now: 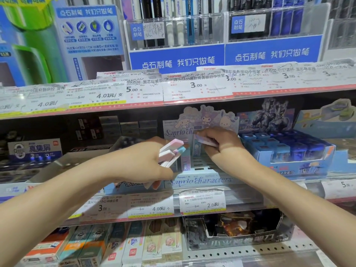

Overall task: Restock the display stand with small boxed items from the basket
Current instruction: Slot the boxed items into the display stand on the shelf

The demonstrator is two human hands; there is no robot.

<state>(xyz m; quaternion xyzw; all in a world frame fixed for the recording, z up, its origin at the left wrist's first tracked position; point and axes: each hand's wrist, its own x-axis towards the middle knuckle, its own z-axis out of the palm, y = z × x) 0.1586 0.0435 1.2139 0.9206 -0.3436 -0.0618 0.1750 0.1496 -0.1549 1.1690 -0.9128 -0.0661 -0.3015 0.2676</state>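
At centre frame, the left hand (146, 162) grips a fan of about four small flat pastel pink, white and blue cardboard boxes (171, 152), fingers curled round them. Just right, the right hand (219, 144) pinches one more pale lilac box (207, 141) over the slotted pastel cardboard display stand (200, 176) printed with cartoon characters, where two boxes stand upright. It sits on a shop shelf edged with paper price tags (202, 202)
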